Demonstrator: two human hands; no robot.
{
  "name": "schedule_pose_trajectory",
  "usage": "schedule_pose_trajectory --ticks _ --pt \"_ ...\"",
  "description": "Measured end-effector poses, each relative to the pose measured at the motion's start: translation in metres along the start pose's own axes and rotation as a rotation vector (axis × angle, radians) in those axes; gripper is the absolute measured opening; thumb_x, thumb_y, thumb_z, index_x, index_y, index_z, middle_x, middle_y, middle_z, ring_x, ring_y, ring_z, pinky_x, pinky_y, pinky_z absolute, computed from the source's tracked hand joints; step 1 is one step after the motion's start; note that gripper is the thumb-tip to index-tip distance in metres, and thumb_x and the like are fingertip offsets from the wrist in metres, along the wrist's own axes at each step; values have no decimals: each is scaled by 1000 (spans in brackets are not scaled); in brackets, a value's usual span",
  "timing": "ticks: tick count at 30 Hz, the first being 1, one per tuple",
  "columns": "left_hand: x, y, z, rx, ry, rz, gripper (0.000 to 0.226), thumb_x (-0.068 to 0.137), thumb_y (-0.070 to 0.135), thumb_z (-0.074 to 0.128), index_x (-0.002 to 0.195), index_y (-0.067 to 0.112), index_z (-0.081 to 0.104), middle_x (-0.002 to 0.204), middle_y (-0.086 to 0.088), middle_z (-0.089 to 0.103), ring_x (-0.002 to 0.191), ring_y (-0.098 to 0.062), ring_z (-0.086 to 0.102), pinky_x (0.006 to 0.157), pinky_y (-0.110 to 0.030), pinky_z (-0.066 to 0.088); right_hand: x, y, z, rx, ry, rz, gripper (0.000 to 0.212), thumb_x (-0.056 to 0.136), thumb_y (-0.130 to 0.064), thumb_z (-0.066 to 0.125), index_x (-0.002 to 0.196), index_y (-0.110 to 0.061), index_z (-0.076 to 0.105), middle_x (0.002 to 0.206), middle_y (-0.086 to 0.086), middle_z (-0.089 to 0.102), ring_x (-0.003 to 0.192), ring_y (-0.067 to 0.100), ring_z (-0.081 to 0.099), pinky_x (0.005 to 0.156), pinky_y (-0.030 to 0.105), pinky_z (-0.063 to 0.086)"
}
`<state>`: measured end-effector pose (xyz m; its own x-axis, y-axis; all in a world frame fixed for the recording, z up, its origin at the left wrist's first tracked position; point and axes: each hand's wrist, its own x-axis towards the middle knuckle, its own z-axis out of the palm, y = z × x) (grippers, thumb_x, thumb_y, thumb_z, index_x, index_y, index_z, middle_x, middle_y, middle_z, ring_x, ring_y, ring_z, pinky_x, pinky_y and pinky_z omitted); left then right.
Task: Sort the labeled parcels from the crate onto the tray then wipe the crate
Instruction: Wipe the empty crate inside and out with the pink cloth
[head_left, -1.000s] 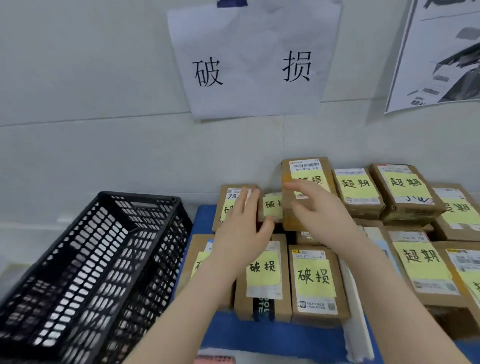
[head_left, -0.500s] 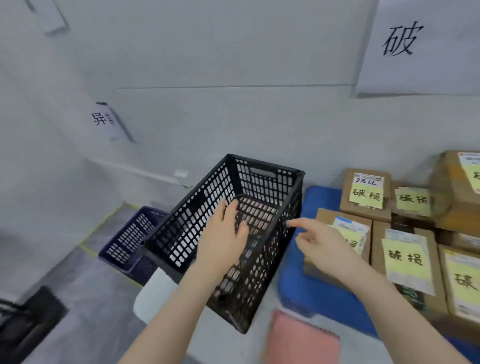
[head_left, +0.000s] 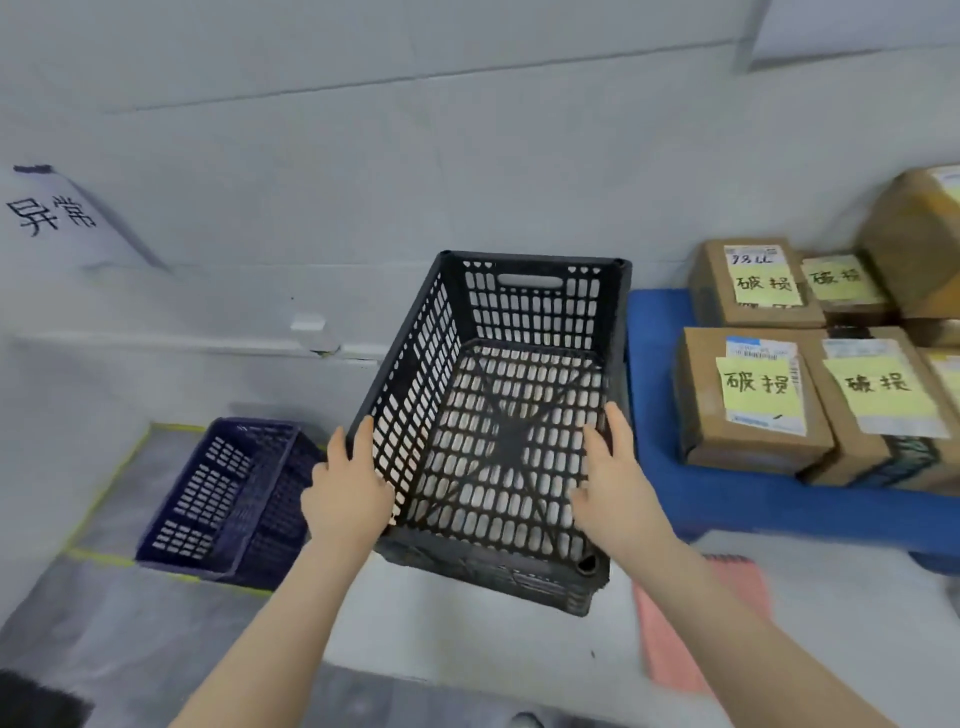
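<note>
— Where does the job stand?
— Sorting looks finished, I'd say: the black crate (head_left: 530, 262) stands on the white table (head_left: 457, 623) with nothing in it, only its bare lattice floor. The wiping is not yet begun.
— And the parcels?
— The labelled parcels (head_left: 748, 395) lie on the blue tray (head_left: 727, 499) just right of the crate. They are brown boxes side by side, the visible ones bearing yellow handwritten notes.
— The hands?
— The left hand (head_left: 348, 488) lies against the outside of the crate's left wall, fingers fairly straight. The right hand (head_left: 613, 483) lies likewise at the right wall. Neither holds anything loose, and I cannot tell whether the thumbs hook over the rim.
— Next move?
— Probably steadying the crate, then one hand must reach the pink cloth (head_left: 696, 639) on the table, partly hidden under the right forearm.
— Any other container?
— A dark blue crate (head_left: 223, 499) on the floor to the left; it looks empty, though blur makes that uncertain
</note>
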<state>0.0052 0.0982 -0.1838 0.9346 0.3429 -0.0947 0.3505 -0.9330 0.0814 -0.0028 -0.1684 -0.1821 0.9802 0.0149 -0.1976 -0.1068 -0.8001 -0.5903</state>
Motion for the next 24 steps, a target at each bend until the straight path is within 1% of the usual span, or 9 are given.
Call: schedule_pose_trajectory --ticks 3,5,8,11,13,16,20,22,24 --pt "0 -7 2 -28 -7 19 77 85 12 47 151 30 11 155 -6 20 119 -38 43 86 -47 45 -1 0 1 -21 -13 32 70 86 -9 56 147 -17 23 156 -10 -19 75 15 55 52 21 33" --pt "-6 -12 4 -14 -6 31 78 84 11 48 151 29 12 153 -7 21 116 -37 45 85 -47 46 -4 1 2 -44 -15 23 70 86 -10 56 147 -18 24 155 -12 -19 64 8 51 51 20 35" --pt "-22 -16 5 15 -7 30 79 84 13 48 151 30 10 154 -7 18 114 -36 46 81 -43 45 -12 5 3 -63 -18 7 69 85 -11 57 146 -19 27 153 -18 -20 62 5 51 51 20 39" --pt "-46 -19 6 84 -4 42 79 85 19 47 151 36 6 159 -6 4 112 -32 46 72 -34 42 -25 8 2 -96 -51 0 70 84 -10 56 147 -20 27 153 -17 -22 59 3 50 47 17 35" --pt "-59 -25 9 116 -3 63 77 85 26 48 150 38 9 160 -4 -4 109 -29 45 69 -31 43 -36 11 4 -94 -71 -13 71 84 -10 56 147 -20 26 152 -18 -23 61 1 51 47 16 34" --pt "-74 -32 13 76 21 76 73 81 28 54 147 38 24 161 -2 -2 106 -28 44 62 -31 43 -51 17 9 -77 -74 -17 70 84 -11 56 147 -23 27 150 -23 -27 71 1 54 50 14 36" --pt "-80 -37 17 52 48 113 66 65 22 71 129 26 57 154 -10 31 89 -34 53 49 -29 40 -58 22 13 -51 -38 -21 69 84 -9 55 146 -23 29 149 -24 -27 76 4 55 55 17 43" --pt "-78 -37 17 81 47 116 65 62 20 74 125 22 60 150 -14 36 95 -38 55 56 -37 46 -57 22 14 -50 -34 -48 67 84 -8 54 145 -23 31 150 -22 -27 82 7 55 61 17 44" --pt "-78 -27 17 102 88 123 67 63 18 73 128 20 58 149 -17 36 112 -42 51 77 -55 47 -56 24 12 -41 -43 -101 63 88 -12 53 145 -24 32 152 -20 -24 85 5 53 69 16 39"
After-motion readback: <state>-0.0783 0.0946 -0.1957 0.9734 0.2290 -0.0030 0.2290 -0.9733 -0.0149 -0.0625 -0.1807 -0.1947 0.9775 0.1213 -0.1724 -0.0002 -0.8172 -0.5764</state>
